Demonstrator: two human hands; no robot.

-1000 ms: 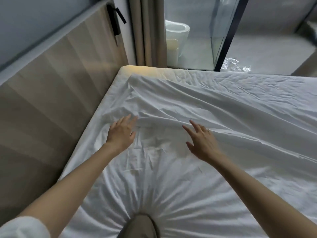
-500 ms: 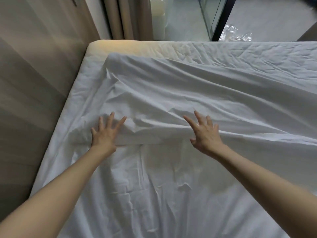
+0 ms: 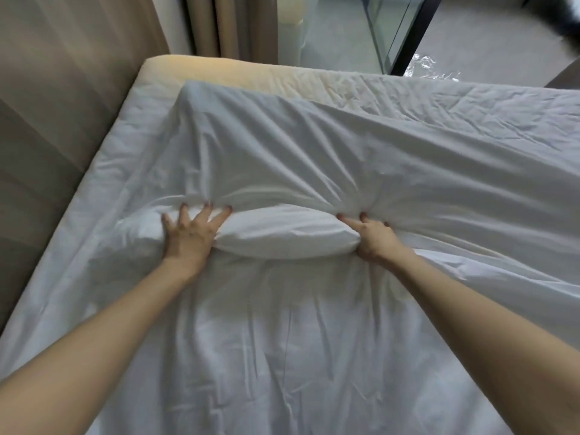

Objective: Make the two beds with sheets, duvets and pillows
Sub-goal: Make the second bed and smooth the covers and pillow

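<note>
Left hand point(image 3: 191, 235): fingers wide and fairly straight, thumb out at 9 o'clock, palm pressing down on the left end of a puffed fold point(image 3: 285, 235) in the white sheet point(image 3: 314, 158), holding nothing. Right hand point(image 3: 373, 235): fingers bent, tips dug into the crease at the fold's right end, thumb hidden. The creases converge on it, so it reads as gripping the cloth, though the pinch itself isn't visible. The fold sits between the hands and touches both, long axis 9 to 3 o'clock, across the line of both forearms. The rest of the sheet spreads away from the hands toward 12 and 3 o'clock. Its far corner point(image 3: 188, 87) lies at 12 o'clock from the left hand, well short of the bare mattress corner point(image 3: 169, 65) at 11 o'clock. Mattress shows uncovered along the far edge and down the 9 o'clock side next to the wall panel point(image 3: 62, 127). The left hand is nearer that bare corner and the right is well apart from it. Judgement: sheet-spreading step, early in the task. The next move likely shoves the slack toward 11–12 o'clock, perpendicular to the fold. Beyond the bed at 12 are a curtain point(image 3: 219, 23) and glass partition point(image 3: 392, 29), with crumpled plastic point(image 3: 434, 69) at 1 o'clock.
</note>
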